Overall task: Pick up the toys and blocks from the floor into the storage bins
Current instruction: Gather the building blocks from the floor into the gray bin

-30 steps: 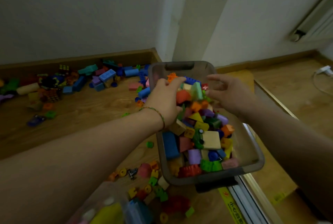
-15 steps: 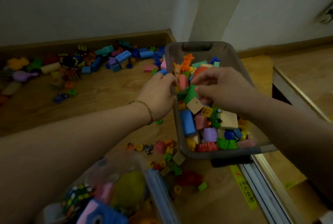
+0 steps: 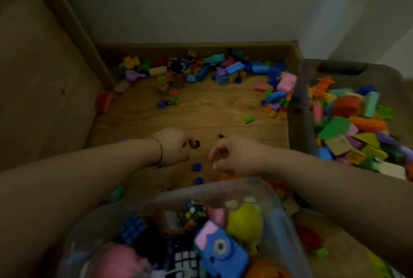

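My left hand (image 3: 173,146) is low over the wooden floor, its fingers curled onto a small dark piece (image 3: 194,143). My right hand (image 3: 234,157) hovers beside it with loosely curled fingers that hold nothing. Two small blue pieces (image 3: 197,166) lie on the floor between my hands, and another dark bit (image 3: 220,136) lies just beyond. A grey bin (image 3: 298,121) heaped with coloured blocks stands at the right. A clear bin (image 3: 225,185) holding cubes, a blue toy camera and a yellow toy sits right below my arms.
A long pile of blocks and toys (image 3: 201,70) lies along the far wall. More blocks (image 3: 276,96) are heaped against the grey bin's left side. A lone green brick (image 3: 248,119) lies mid-floor. A wooden panel (image 3: 44,76) closes the left side.
Both hands have left the grey bin and dropped to the floor on its left. The view has swung left and down, so the clear bin fills the bottom.
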